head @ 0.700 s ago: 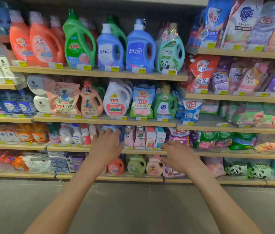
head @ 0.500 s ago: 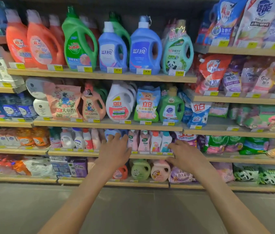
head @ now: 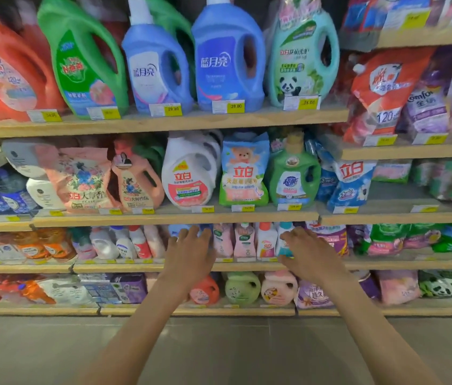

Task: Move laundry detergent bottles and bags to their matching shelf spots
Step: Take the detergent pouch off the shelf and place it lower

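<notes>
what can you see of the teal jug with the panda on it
The teal jug looks like pale turquoise plastic, with a moulded handle loop on its right side. Its front label shows a panda, green leaves and red-and-white characters. A clear, pink-printed wrap covers its neck; the cap is out of frame. It stands upright at the right end of the top wooden shelf, close beside a blue jug on its left, behind a yellow price tag.

You stand in a shop aisle: wooden shelves [head: 163,123] stacked with detergent bottles [head: 227,59], each fronted by yellow price tags [head: 235,106].
</notes>
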`<state>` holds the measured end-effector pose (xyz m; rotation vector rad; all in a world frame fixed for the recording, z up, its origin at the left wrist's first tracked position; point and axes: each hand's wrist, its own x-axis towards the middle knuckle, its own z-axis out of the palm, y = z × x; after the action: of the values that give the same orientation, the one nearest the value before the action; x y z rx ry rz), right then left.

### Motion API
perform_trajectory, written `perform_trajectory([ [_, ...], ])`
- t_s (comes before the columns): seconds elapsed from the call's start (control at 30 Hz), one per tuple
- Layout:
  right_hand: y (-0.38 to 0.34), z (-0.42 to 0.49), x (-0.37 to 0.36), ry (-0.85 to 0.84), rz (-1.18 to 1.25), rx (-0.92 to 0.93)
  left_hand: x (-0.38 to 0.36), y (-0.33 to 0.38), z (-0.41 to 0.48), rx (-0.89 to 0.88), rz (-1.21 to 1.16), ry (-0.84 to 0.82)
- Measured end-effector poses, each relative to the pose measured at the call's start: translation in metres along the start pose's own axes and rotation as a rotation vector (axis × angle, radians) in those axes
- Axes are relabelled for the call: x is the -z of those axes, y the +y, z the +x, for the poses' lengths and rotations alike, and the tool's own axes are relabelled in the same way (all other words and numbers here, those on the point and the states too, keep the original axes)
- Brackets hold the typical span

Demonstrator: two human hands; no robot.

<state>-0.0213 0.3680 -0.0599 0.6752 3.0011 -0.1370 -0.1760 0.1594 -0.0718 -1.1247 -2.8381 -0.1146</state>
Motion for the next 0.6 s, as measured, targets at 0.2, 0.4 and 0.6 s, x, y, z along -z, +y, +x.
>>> perform_trajectory([
  [0.2, 0.033, 0.089, -0.016, 0.052, 0.015, 0.049, -0.023, 0.013, 0.083, 0.046, -0.045, 0.048],
  [0.4, 0.049, 0.159, -0.036, 0.070, 0.019, 0.111, -0.062, 0.018, 0.142, 0.084, -0.053, 0.024],
  [0.6, 0.065, 0.208, -0.048, 0.043, 0.039, 0.118, -0.087, 0.015, 0.188, 0.124, -0.081, -0.052],
])
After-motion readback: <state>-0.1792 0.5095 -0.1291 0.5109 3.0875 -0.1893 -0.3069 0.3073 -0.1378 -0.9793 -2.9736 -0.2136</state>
